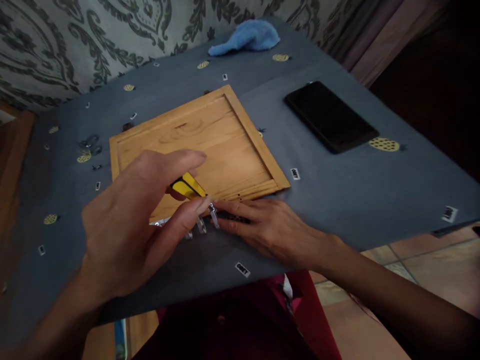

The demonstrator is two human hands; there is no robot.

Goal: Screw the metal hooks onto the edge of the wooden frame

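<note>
My left hand (131, 220) is closed around a screwdriver with a yellow and black handle (187, 186), its narrow end pointing down at the near edge of a framed wooden panel (180, 135). Several shiny metal hooks (201, 225) stick out along that edge. My right hand (270, 227) reaches in from the right, with its index and middle fingertips holding the rightmost hook against the wood. The screwdriver's tip is hidden by my left thumb. Small dark holes (239, 195) show in the frame to the right of the hooks.
A dark blue tablecloth (337, 200) with pineapple prints covers the table. A black phone (332, 116) lies at the right, a blue cloth (247, 37) at the back. Scissors (90, 144) lie left of the panel. A patterned curtain (123, 30) hangs behind the table.
</note>
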